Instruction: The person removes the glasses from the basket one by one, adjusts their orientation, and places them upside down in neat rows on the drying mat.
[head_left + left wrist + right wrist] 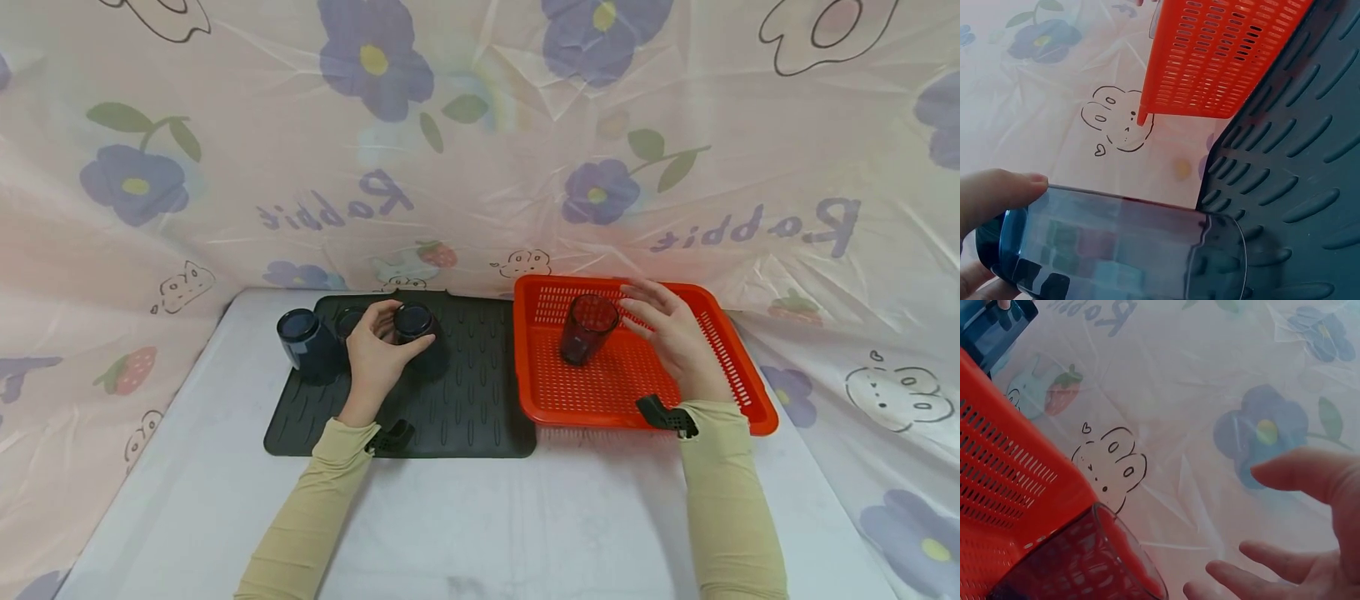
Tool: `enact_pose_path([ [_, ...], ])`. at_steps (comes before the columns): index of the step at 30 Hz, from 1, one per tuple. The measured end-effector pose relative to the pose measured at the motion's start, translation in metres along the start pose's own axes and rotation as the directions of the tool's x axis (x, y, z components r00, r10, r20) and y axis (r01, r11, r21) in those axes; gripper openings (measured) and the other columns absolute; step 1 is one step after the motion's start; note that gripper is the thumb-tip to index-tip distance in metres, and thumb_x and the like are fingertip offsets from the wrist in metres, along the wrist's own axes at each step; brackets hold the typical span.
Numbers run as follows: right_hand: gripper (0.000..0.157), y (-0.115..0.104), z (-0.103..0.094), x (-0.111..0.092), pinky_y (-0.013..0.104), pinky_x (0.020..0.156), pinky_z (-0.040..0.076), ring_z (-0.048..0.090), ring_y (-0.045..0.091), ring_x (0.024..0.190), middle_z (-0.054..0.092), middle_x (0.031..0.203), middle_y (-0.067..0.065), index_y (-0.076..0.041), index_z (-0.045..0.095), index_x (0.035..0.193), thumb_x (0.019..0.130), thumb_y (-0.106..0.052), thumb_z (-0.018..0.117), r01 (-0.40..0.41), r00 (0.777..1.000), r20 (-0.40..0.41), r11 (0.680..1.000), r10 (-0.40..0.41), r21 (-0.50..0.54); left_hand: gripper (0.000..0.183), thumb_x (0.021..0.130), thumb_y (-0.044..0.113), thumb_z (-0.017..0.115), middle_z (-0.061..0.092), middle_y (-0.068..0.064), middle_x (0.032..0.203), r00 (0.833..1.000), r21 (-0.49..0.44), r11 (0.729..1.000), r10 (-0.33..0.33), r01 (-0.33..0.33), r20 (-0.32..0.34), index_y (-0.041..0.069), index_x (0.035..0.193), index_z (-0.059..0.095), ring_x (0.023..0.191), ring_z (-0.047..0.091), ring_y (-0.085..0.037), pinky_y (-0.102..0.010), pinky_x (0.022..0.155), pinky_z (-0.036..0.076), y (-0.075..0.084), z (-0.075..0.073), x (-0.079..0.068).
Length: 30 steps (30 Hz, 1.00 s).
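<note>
My left hand (375,354) holds an upside-down dark glass (422,346) near its base, thumb on one side and fingers on the other. In the left wrist view this glass (1116,244) looks bluish and see-through, its rim close over the ribbed dark drying mat (1310,162). Two more dark glasses stand on the mat: one upside down (307,346) at the left, another (349,320) partly hidden behind the left hand. My right hand (667,337) hovers over the red basket (528,392) with fingers spread, beside an upright glass (588,329) inside it.
A white-covered table (450,525) carries the mat and the basket side by side. Behind them hangs a patterned plastic sheet (480,167), which also runs along both sides. The basket's raised rim stands between the mat and the right hand.
</note>
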State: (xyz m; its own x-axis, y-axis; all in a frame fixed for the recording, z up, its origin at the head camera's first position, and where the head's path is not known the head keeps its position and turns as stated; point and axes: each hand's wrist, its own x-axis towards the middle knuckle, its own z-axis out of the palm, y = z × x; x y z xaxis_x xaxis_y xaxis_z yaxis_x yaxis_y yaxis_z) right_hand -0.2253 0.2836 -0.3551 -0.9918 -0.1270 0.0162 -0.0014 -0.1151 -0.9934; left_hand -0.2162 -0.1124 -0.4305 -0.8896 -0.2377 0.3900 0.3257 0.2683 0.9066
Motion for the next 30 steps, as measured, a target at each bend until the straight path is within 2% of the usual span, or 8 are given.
enact_pose_path([
  [6,0.052,0.003,-0.001,0.005,0.032,0.102,0.039,0.041,0.022,0.125,0.032,0.145,0.017,-0.010,0.037,0.143,0.097,-0.018,0.059,-0.041,0.999,0.021,0.997,0.043,-0.063,0.063,0.065,0.008,0.089,0.062,-0.010,0.115,1.000,-0.011,1.000,0.010,-0.010,0.007,0.002,0.121,0.060,0.104,0.061,-0.023,-0.039,0.092,0.050,-0.002,0.003,0.001],
  [11,0.056,0.003,0.001,0.009,0.045,0.110,0.027,0.041,0.018,0.124,0.029,0.147,0.018,-0.010,0.033,0.147,0.098,-0.019,0.058,-0.057,0.998,0.033,0.989,0.062,-0.135,0.063,0.065,0.006,0.089,0.062,-0.010,0.115,1.000,0.006,1.000,0.014,-0.014,0.002,0.005,0.122,0.061,0.104,0.061,-0.024,-0.039,0.091,0.050,-0.004,0.006,0.001],
  [15,0.059,0.004,0.003,0.012,0.052,0.112,0.020,0.039,0.019,0.125,0.028,0.149,0.019,-0.008,0.031,0.149,0.097,-0.020,0.058,-0.060,0.997,0.033,0.981,0.067,-0.183,0.063,0.065,0.006,0.089,0.063,-0.009,0.115,1.000,0.012,1.000,0.008,-0.008,-0.004,0.008,0.122,0.062,0.104,0.061,-0.023,-0.039,0.091,0.050,-0.005,0.007,0.001],
  [21,0.065,0.008,0.004,0.017,0.052,0.113,0.019,0.039,0.022,0.128,0.024,0.152,0.019,-0.009,0.027,0.150,0.096,-0.021,0.061,-0.083,0.996,0.024,0.974,0.091,-0.213,0.065,0.064,0.006,0.089,0.063,-0.010,0.116,1.000,0.024,1.000,0.013,-0.013,-0.008,0.007,0.123,0.062,0.105,0.061,-0.024,-0.040,0.092,0.050,-0.005,0.008,0.001],
  [30,0.074,0.014,0.005,0.022,0.053,0.113,0.018,0.026,0.033,0.138,0.022,0.154,0.017,-0.011,0.022,0.152,0.093,-0.022,0.065,-0.108,0.993,0.026,0.958,0.119,-0.266,0.063,0.065,0.007,0.089,0.063,-0.009,0.117,1.000,0.047,0.999,0.012,-0.011,-0.011,0.009,0.123,0.063,0.106,0.061,-0.023,-0.039,0.092,0.050,-0.009,0.009,0.001],
])
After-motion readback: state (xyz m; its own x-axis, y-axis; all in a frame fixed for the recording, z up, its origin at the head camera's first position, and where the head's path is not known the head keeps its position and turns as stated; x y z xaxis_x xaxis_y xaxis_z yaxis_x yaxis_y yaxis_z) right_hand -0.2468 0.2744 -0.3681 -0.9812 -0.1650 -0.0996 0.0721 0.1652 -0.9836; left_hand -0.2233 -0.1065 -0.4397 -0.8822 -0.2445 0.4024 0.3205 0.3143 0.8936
